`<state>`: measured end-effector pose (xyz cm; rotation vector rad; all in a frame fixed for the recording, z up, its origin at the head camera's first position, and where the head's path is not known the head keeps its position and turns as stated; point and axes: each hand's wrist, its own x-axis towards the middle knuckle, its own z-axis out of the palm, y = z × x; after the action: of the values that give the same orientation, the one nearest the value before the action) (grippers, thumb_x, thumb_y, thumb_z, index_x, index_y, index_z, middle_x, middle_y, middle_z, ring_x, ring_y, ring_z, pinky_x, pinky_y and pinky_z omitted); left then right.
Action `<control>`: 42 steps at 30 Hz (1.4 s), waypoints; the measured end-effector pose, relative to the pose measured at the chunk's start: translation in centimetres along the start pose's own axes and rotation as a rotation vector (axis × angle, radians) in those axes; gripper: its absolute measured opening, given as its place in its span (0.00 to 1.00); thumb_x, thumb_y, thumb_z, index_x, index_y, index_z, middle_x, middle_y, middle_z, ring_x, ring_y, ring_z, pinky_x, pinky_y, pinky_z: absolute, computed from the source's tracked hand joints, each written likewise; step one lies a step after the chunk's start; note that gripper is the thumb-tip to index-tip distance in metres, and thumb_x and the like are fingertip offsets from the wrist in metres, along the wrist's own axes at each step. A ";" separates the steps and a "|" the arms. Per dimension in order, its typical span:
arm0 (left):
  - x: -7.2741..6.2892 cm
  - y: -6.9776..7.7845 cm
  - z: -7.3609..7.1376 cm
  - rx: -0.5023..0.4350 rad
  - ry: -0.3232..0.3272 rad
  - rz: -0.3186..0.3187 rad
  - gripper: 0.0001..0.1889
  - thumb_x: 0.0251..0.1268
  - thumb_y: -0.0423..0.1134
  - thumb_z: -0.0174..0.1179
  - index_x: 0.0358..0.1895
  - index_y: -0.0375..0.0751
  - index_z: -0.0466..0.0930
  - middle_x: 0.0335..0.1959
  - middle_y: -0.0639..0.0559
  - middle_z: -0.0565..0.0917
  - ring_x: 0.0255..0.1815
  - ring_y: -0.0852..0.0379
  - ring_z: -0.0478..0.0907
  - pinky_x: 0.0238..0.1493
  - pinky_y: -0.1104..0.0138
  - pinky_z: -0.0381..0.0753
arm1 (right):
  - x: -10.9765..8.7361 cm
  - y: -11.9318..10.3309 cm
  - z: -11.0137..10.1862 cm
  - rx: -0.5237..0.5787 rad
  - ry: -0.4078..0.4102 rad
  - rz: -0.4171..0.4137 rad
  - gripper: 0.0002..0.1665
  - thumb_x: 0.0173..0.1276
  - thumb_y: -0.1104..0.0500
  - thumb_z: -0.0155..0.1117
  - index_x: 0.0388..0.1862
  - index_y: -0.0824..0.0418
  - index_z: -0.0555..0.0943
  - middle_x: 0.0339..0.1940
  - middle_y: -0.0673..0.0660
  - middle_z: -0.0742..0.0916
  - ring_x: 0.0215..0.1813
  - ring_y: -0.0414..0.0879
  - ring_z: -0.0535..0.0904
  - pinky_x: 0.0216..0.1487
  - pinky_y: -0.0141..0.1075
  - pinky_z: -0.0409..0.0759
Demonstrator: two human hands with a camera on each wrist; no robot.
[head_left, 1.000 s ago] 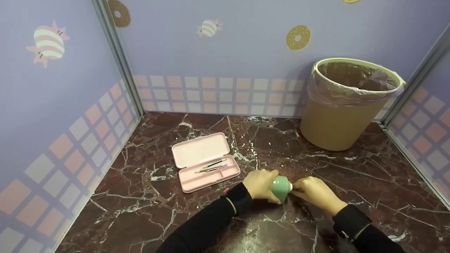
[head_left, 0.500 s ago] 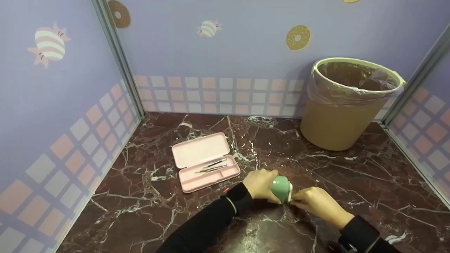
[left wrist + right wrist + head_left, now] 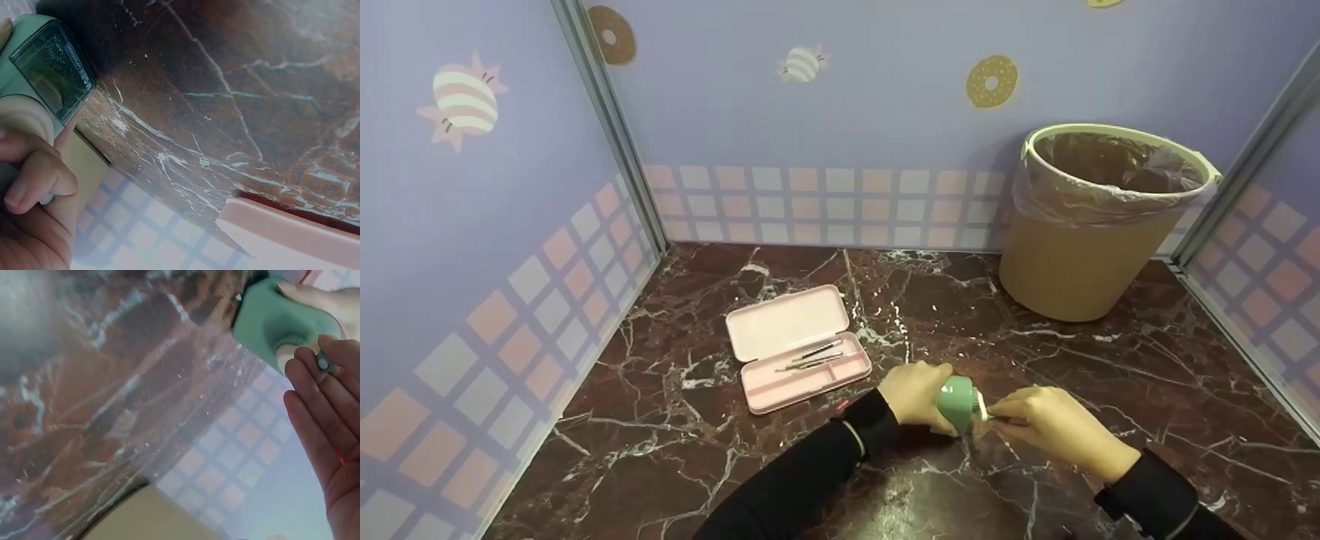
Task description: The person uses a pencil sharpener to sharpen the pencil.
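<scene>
A green crank pencil sharpener [image 3: 958, 403] lies on its side above the marble-look tabletop, held by my left hand [image 3: 915, 395]. Its dark see-through drawer [image 3: 56, 70] shows in the left wrist view, beside a cream round part [image 3: 28, 115]. A small pale rounded end [image 3: 46, 198] pokes out by the left fingers; I cannot tell what it belongs to. With thumb and fingers, my right hand [image 3: 1054, 422] pinches the green knob [image 3: 323, 363] of the crank, whose arm is white. The cream hub [image 3: 286, 357] sits on the sharpener's end face.
An open pink pencil case [image 3: 787, 322] with several slim pens or pencils [image 3: 817, 356] lies left of my hands. At the back right stands a tan waste bin [image 3: 1080, 262] with a plastic liner. Patterned walls border the table [image 3: 660, 450].
My right hand has moved round at the sharpener's end, down and then slightly up and outward, and the white crank arm has turned with it. My left hand keeps its grip in place.
</scene>
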<state>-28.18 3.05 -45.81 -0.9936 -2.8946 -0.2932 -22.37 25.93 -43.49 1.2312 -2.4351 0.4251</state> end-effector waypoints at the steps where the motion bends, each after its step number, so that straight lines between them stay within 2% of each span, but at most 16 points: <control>1: 0.0 0.0 0.0 -0.001 -0.002 0.001 0.36 0.34 0.64 0.82 0.47 0.50 0.79 0.35 0.56 0.88 0.32 0.59 0.84 0.31 0.65 0.81 | 0.1 0.1 -0.1 -0.010 0.005 -0.003 0.11 0.53 0.64 0.80 0.37 0.55 0.91 0.30 0.47 0.91 0.29 0.38 0.86 0.32 0.28 0.81; 7: 0.1 0.1 0.0 -0.003 -0.011 0.003 0.36 0.34 0.63 0.82 0.47 0.50 0.79 0.36 0.56 0.88 0.34 0.58 0.85 0.31 0.65 0.82 | 0.9 1.0 -0.7 -0.075 0.038 0.001 0.13 0.51 0.65 0.81 0.38 0.58 0.91 0.31 0.49 0.92 0.30 0.41 0.87 0.33 0.32 0.84; 12: 0.2 0.0 0.1 0.017 0.005 0.022 0.36 0.34 0.64 0.82 0.46 0.49 0.79 0.35 0.56 0.89 0.33 0.58 0.86 0.31 0.65 0.83 | 1.6 2.0 -0.7 -0.107 0.049 0.041 0.11 0.54 0.63 0.80 0.38 0.57 0.91 0.32 0.50 0.93 0.31 0.42 0.88 0.34 0.36 0.85; 18: 0.1 0.0 0.2 0.024 0.012 0.020 0.36 0.33 0.64 0.82 0.45 0.49 0.79 0.35 0.56 0.89 0.33 0.57 0.86 0.31 0.64 0.83 | 2.4 3.0 -0.3 -0.121 -0.017 0.121 0.09 0.60 0.60 0.77 0.40 0.57 0.91 0.34 0.50 0.93 0.33 0.44 0.89 0.37 0.41 0.86; 25: 0.0 0.0 0.1 0.027 0.017 0.013 0.36 0.33 0.64 0.82 0.45 0.49 0.78 0.35 0.55 0.88 0.33 0.57 0.86 0.31 0.64 0.83 | 2.9 3.9 0.9 -0.144 -0.070 0.182 0.07 0.61 0.61 0.76 0.39 0.56 0.91 0.32 0.51 0.92 0.33 0.46 0.89 0.36 0.43 0.86; 30: 0.0 0.0 0.1 0.020 0.012 0.016 0.36 0.34 0.64 0.82 0.45 0.49 0.78 0.35 0.55 0.89 0.34 0.56 0.86 0.31 0.64 0.83 | 2.7 4.5 2.1 -0.148 -0.096 0.190 0.05 0.60 0.63 0.75 0.34 0.55 0.90 0.29 0.50 0.92 0.31 0.47 0.88 0.32 0.44 0.85; 35: 0.0 0.1 0.1 0.014 0.011 0.014 0.36 0.34 0.64 0.82 0.46 0.49 0.79 0.36 0.55 0.89 0.35 0.56 0.87 0.32 0.64 0.83 | 2.4 4.6 3.0 -0.134 -0.157 0.201 0.04 0.60 0.63 0.75 0.34 0.56 0.91 0.29 0.51 0.92 0.31 0.48 0.89 0.31 0.44 0.85; 42: 0.0 0.0 0.1 0.028 0.016 0.017 0.37 0.34 0.65 0.82 0.46 0.48 0.78 0.36 0.55 0.89 0.35 0.56 0.87 0.32 0.64 0.84 | 1.7 4.5 3.7 -0.045 -0.214 0.217 0.03 0.61 0.62 0.75 0.29 0.54 0.89 0.26 0.48 0.91 0.28 0.44 0.87 0.29 0.38 0.83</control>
<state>-28.17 3.11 -45.94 -1.0064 -2.8663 -0.2571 -27.72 25.71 -46.36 1.0440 -2.7586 0.3087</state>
